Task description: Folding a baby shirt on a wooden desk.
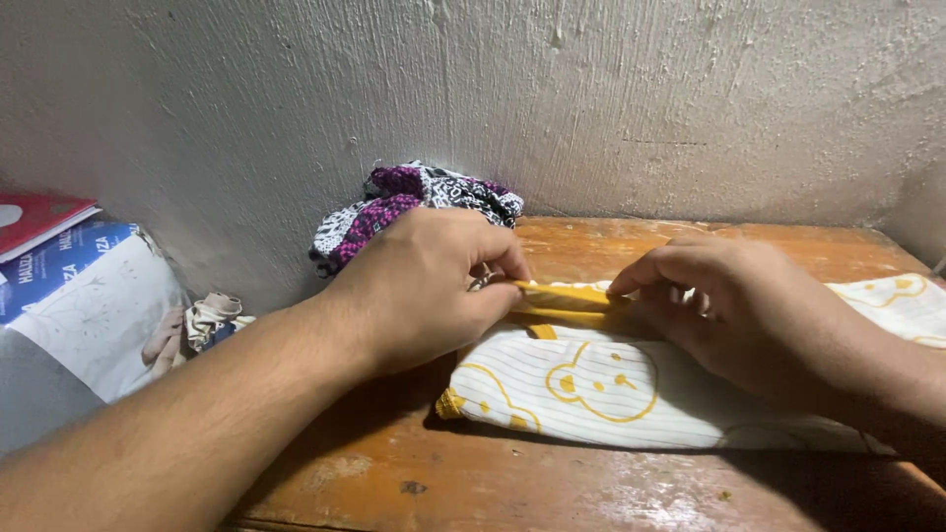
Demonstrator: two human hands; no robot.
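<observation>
At the far left, a red book lies on top of a blue one, both leaning beside a white printed sheet or bag that slopes down toward the wall. Just right of that sits a small crumpled scrap of pale cloth. Against the rough plastered wall, a bunched purple, black and white patterned cloth rests at the back edge of the worn orange wooden desk.

The left hand comes in from the lower left, its forearm crossing the desk edge. Its grip is closed: thumb and fingers pinch the yellow trimmed edge of a white striped cloth printed with yellow bear outlines. That cloth lies flat on the middle and right of the desk, its yellow edge raised slightly between the two hands.

The right hand comes in from the right, lying over the cloth. Its fingertips are pressed together on the same yellow edge, just beside the left hand's fingers, so both hands clamp the trim close together.
</observation>
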